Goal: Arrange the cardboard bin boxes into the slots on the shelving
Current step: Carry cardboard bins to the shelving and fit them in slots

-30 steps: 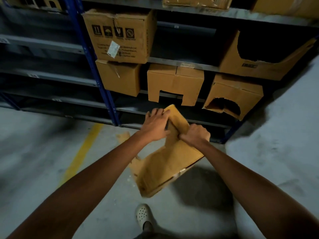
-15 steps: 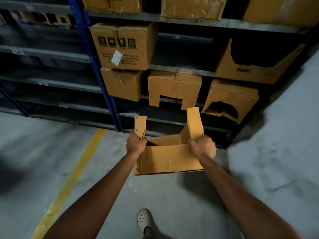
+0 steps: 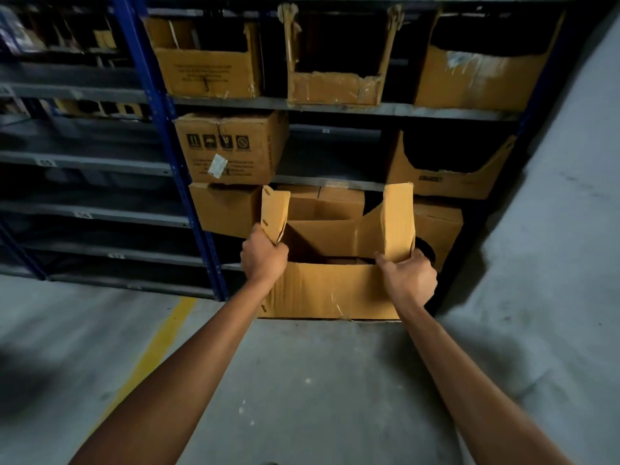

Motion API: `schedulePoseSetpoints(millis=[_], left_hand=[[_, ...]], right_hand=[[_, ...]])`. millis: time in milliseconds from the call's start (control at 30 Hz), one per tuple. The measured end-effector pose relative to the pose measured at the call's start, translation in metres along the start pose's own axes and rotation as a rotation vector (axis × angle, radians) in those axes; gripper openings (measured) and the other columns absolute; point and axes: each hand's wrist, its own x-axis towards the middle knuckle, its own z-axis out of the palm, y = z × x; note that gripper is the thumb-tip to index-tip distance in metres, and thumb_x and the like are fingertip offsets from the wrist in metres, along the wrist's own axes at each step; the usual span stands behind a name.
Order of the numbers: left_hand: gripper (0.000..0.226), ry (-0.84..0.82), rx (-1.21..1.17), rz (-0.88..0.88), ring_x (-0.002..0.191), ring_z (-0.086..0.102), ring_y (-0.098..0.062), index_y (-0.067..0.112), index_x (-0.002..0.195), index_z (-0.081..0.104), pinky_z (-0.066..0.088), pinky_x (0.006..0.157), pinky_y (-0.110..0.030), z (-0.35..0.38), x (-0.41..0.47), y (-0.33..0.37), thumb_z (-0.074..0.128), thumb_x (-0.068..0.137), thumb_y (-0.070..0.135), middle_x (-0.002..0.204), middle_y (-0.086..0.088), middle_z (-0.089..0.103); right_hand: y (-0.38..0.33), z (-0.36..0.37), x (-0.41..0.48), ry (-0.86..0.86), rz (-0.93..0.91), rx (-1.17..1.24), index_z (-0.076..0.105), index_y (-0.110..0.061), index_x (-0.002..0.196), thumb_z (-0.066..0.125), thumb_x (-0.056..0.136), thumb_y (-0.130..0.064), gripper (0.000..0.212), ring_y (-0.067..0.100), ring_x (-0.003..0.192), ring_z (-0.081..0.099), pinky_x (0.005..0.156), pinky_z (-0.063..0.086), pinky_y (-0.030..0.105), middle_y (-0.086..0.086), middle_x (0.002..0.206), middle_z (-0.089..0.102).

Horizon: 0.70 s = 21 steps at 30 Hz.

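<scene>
Cardboard bin box (image 3: 330,290) held up before blue-framed shelving (image 3: 167,129), open top up. Left hand (image 3: 265,260) clenched round left corner flap; right hand (image 3: 407,280) clenched round right one. Other boxes (image 3: 231,147) seated in slots behind.

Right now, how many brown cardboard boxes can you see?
9 brown cardboard boxes: top row three, middle row two, lower row three, one gripped by left hand and right hand. Dark left bay may hide more.

Dim grey concrete floor (image 3: 302,380), yellow painted line (image 3: 157,340)
</scene>
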Motion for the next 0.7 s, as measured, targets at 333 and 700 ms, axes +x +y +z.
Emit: schedulePoseSetpoints(millis=[333, 700], left_hand=[[0.04, 0.128, -0.135, 0.219, 0.103, 0.066, -0.027, 0.01, 0.121, 0.054, 0.058, 0.076, -0.033, -0.021, 0.007, 0.047, 0.066, 0.084, 0.004, 0.116, -0.012, 0.065], [0.032, 0.185, -0.239, 0.302, 0.08, 0.065, -0.011, 0.015, 0.11, 0.057, 0.042, 0.058, -0.014, -0.011, 0.052, 0.065, 0.07, 0.083, 0.005, 0.096, 0.0, 0.067]], right_hand=[[-0.027, -0.036, 0.013, 0.12, -0.105, 0.184, 0.06, -0.011, 0.102, 0.074, 0.077, -0.052, 0.05, 0.027, 0.092, 0.066, 0.074, 0.054, 0.036, 0.007, 0.101, 0.068], [-0.057, -0.015, 0.05, 0.179, -0.21, 0.241, 0.06, -0.01, 0.111, 0.073, 0.077, -0.056, 0.058, 0.027, 0.097, 0.067, 0.077, 0.056, 0.037, 0.008, 0.109, 0.069]])
